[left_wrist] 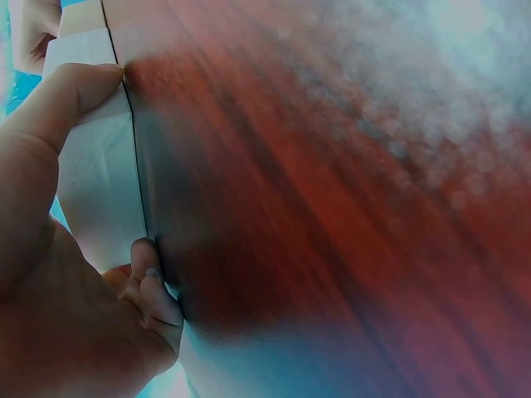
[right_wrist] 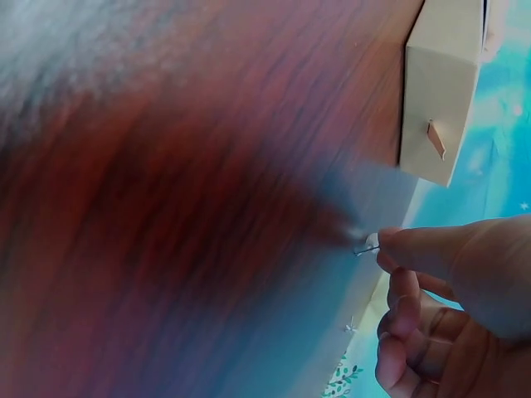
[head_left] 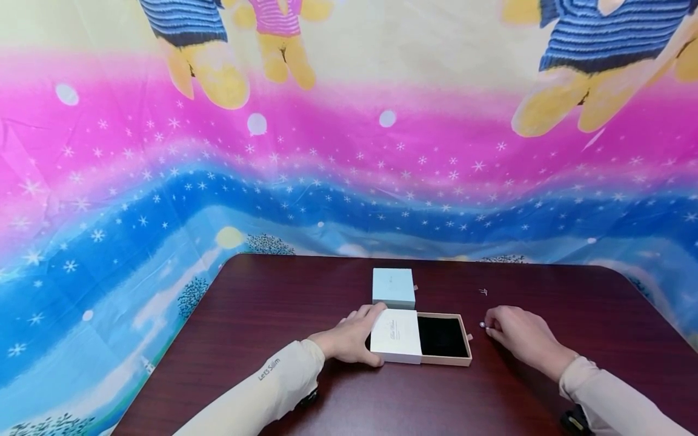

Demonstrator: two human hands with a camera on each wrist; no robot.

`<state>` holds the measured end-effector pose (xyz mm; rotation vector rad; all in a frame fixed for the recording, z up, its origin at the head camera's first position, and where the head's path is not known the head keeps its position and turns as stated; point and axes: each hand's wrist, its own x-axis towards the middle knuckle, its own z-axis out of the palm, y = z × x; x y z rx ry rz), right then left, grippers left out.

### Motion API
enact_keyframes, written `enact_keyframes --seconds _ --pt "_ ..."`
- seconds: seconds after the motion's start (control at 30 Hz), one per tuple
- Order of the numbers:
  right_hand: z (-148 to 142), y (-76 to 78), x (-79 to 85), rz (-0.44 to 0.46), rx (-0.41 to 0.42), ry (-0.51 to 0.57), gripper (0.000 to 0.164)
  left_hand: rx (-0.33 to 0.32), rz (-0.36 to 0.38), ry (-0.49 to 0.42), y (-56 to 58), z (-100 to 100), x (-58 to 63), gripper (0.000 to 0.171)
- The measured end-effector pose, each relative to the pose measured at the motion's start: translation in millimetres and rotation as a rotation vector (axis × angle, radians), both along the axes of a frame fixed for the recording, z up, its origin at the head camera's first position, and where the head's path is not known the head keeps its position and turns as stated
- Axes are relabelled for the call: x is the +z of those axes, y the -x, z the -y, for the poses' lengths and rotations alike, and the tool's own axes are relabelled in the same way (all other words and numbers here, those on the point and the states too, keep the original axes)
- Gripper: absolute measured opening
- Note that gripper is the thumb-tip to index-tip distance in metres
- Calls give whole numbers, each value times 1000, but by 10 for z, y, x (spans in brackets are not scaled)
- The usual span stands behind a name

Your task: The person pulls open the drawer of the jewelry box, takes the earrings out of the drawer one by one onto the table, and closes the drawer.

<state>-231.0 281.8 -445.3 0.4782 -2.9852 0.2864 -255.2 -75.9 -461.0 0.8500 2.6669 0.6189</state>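
Observation:
A white jewellery box (head_left: 395,335) stands on the table with its drawer (head_left: 444,337) pulled out to the right; a black pad lies inside it. My left hand (head_left: 351,338) grips the sleeve's left end, thumb at the near side, fingers at the far side. In the left wrist view the thumb and curled fingertips hold the box (left_wrist: 101,174) from both sides. To the right of the drawer, my right hand (head_left: 520,336) pinches a small earring (head_left: 482,325). The right wrist view shows a thin pin on this earring (right_wrist: 367,245) beyond the fingertips.
Behind the white box stands a pale blue box (head_left: 393,287) with a small tab on its right. Another tiny silvery piece (head_left: 483,292) lies farther back on the dark red table (head_left: 305,290). A printed cloth (head_left: 349,151) hangs behind the table.

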Motion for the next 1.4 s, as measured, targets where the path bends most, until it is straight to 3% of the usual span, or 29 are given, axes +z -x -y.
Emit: enact_keyframes --seconds 0.63,1.4 --pt "24 8 -69 -4 8 1 16 -1 -2 0 0 5 -10 106" --pt "-68 -19 32 12 -19 -2 12 0 3 -3 -4 4 -1 106"
